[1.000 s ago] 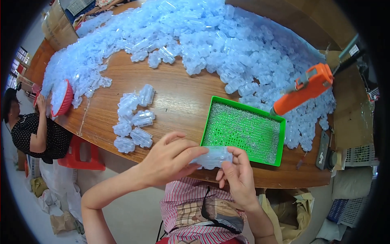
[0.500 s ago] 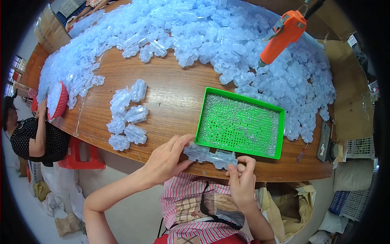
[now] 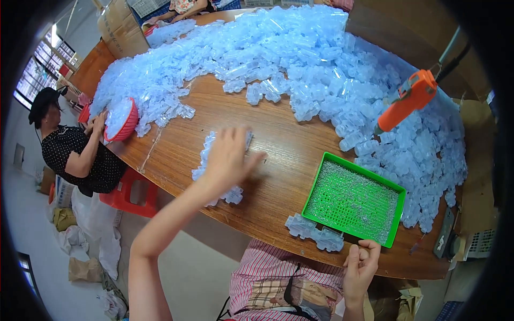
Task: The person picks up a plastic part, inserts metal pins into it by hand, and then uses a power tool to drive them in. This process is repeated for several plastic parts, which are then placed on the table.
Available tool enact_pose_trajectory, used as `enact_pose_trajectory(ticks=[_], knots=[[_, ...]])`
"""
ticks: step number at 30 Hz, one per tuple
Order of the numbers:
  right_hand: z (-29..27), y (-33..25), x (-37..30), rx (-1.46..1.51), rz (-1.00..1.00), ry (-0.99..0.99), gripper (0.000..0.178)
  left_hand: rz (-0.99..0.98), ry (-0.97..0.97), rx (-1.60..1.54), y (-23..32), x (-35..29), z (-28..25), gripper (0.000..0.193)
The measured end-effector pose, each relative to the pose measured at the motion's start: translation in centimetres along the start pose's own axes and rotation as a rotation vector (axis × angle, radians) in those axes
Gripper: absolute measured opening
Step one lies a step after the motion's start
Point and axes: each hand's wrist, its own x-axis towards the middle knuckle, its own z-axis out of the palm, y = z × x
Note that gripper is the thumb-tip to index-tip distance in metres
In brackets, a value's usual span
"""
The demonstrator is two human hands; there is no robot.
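Observation:
My left hand (image 3: 230,155) reaches over a small group of clear plastic parts (image 3: 206,152) on the wooden table, fingers stretched and thumb apart. It is slightly blurred and hides much of the group. At the table's front edge, my right hand (image 3: 361,265) has its fingers curled in with the thumb against them. Whether anything small is inside cannot be seen. Two clear plastic parts (image 3: 315,233) lie end to end beside that hand, untouched, along the near side of a green perforated tray (image 3: 355,231). Small silvery metal pieces, apparently screws, are scattered in the tray.
A large heap of clear plastic parts (image 3: 257,51) covers the table's far side. An orange power screwdriver (image 3: 409,99) hangs at the right. At the left, another person (image 3: 75,150) has hands at a red basket (image 3: 126,125). A phone (image 3: 444,232) lies at the right edge.
My left hand has left the pair of parts by the tray and gone left to the small group. My right hand has let go of the pair. The whole view has swung left.

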Motion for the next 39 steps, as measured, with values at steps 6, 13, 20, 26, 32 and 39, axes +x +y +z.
enact_pose_trajectory(ticks=[6, 13, 20, 26, 32, 39], knots=[[0.6, -1.3, -0.6, 0.120, 0.002, -0.059, 0.012, -0.180, -0.390, 0.062, -4.5, 3.5, 1.8, 0.071], [0.5, -1.2, -0.7, 0.108, -0.016, -0.143, 0.011, 0.007, -0.130, -0.459, 1.7, 0.8, -0.9, 0.072], [2.5, -3.3, -0.7, 0.325, -0.058, -0.344, 0.070, -0.246, -0.465, -1.235, 11.9, -2.9, -2.7, 0.067], [1.6, -1.3, -2.0, 0.493, -0.046, -0.212, 0.059, -0.175, -0.594, -1.396, 15.8, -5.6, -1.3, 0.051], [-4.9, 0.6, -1.3, 0.330, 0.219, -0.076, 0.036, 0.377, -0.250, -0.506, 14.2, -6.9, -0.1, 0.059], [-5.6, 2.2, -0.1, 0.099, 0.256, -0.154, 0.030, 0.506, -0.046, -0.239, 14.3, -8.1, 3.8, 0.048]])
